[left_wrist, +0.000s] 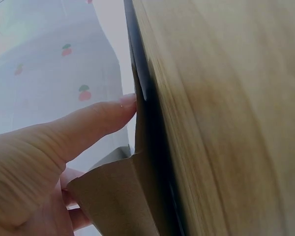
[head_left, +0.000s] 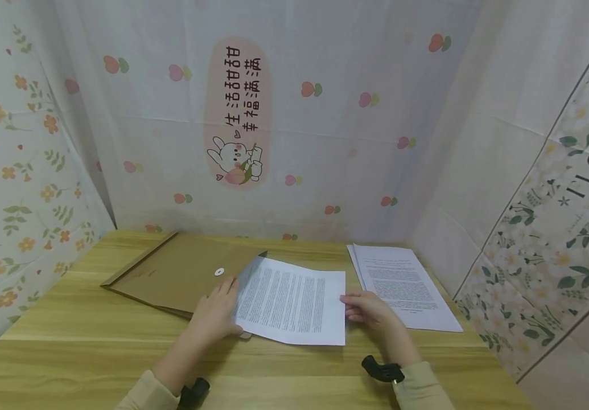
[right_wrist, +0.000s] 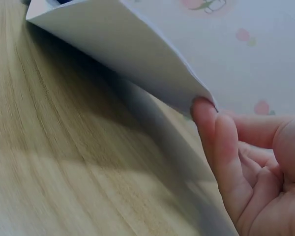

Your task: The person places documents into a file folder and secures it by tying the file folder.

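A flat brown paper envelope (head_left: 171, 267) with a white round button lies on the left of the table. My left hand (head_left: 214, 312) grips its right-hand mouth, fingers on the top panel. In the left wrist view, the thumb lies against the mouth's edge, and the other fingers are partly hidden behind a brown flap (left_wrist: 113, 194). Printed sheets of paper (head_left: 294, 302) stick out of the mouth, their inner end hidden in the envelope. At their outer edge, my right hand (head_left: 371, 312) pinches the paper between thumb and fingers; the right wrist view shows this edge (right_wrist: 123, 49) raised off the table.
A second stack of printed sheets (head_left: 402, 285) lies at the table's right, just behind my right hand. Patterned cloth (head_left: 325, 142) hangs behind the wooden table (head_left: 284, 376) and along both sides. Each wrist wears a black strap (head_left: 383, 370).
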Tool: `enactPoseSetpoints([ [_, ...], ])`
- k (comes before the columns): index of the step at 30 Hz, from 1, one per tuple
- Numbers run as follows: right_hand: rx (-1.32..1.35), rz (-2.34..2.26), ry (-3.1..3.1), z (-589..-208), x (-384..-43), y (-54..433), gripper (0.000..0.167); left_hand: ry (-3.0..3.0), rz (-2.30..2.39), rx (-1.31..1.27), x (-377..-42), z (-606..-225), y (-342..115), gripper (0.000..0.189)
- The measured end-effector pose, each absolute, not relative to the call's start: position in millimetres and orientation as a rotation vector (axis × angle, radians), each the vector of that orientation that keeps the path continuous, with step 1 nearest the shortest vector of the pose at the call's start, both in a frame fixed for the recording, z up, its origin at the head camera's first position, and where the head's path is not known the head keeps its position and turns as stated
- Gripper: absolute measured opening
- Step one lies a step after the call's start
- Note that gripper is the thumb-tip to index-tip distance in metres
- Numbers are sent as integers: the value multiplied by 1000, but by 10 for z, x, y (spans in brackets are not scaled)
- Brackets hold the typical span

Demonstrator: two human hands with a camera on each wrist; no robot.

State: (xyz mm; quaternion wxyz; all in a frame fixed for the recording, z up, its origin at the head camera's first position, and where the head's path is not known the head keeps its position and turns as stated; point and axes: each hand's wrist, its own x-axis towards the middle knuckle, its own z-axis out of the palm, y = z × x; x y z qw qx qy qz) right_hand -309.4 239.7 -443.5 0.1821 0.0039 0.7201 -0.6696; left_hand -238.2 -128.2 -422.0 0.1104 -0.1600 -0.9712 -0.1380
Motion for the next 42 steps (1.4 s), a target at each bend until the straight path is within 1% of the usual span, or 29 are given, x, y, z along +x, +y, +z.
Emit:
enactPoseSetpoints([
  [3,11,-1863,2054,-4412,-3085,2371,30,-2849,-412,-476,-2392,-4223,-1287,112],
  [9,-21,-1842,2045,-4404,-3064,2317,31,-2848,-407,-493,-2406,-4233,-1299,119],
  [18,-53,-1896,2035,-4441,-3033,2064,46,-2861,-414,-498,-2412,-4247,-1306,118],
  [21,-26,-1919,2054,-4438,-3030,1970,46,-2858,-412,-501,-2413,-4246,-1311,117],
  [24,8,-1939,2077,-4431,-3024,1876,44,-2856,-419,-504,-2400,-4227,-1312,117],
  [31,0,-1886,2162,-4427,-2994,1691,27,-2873,-437,-503,-2398,-4209,-1303,117],
  [42,49,-1940,2120,-4392,-3003,1479,33,-2884,-426,-510,-2400,-4207,-1309,117],
])
